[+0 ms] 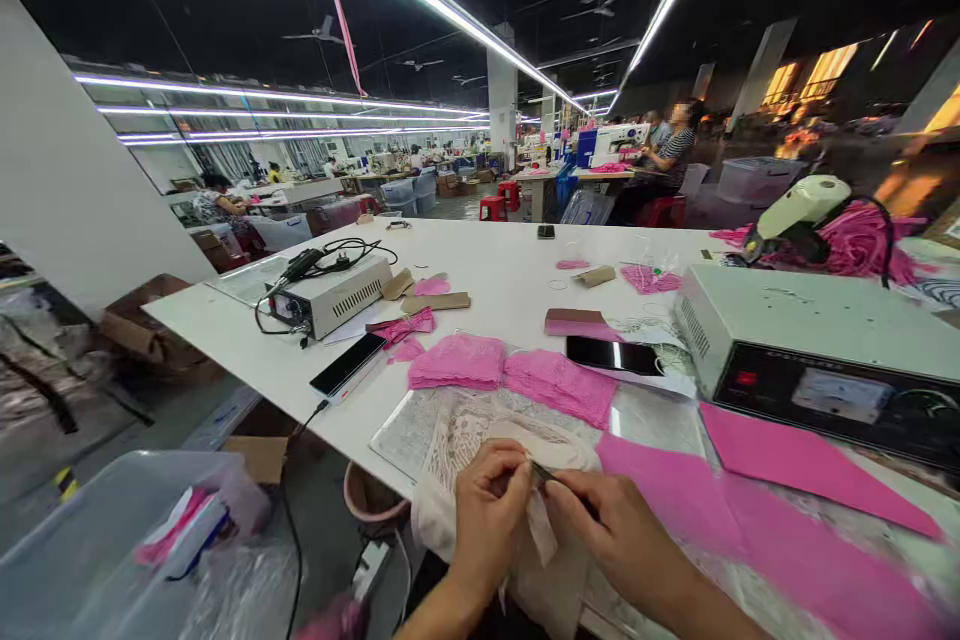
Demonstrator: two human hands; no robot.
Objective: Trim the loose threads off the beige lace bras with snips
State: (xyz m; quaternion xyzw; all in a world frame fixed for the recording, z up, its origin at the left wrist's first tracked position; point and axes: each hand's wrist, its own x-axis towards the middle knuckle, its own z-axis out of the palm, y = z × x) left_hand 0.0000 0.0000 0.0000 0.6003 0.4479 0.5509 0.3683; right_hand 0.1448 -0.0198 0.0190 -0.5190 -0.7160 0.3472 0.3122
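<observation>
A cream garment with lace (457,435) lies bunched at the table's front edge and hangs over it. My left hand (487,505) is closed, pinching a part of the garment between thumb and fingers. In my closed right hand (619,530) is a small dark pointed tool (541,472), its tip against the cloth by my left fingertips. The tool's exact kind is mostly hidden by the fingers. Below it a cream strip (541,530) dangles between my hands. Just beyond the garment sit two stacks of pink lace pieces (456,362), (559,385).
Flat pink sheets (675,490) lie to the right, before a metal control box (810,320). A smaller box with cables (337,295) and a phone (349,365) are left; another phone (611,355) lies beyond the stacks. A clear bin (135,520) stands lower left. People sit at distant tables.
</observation>
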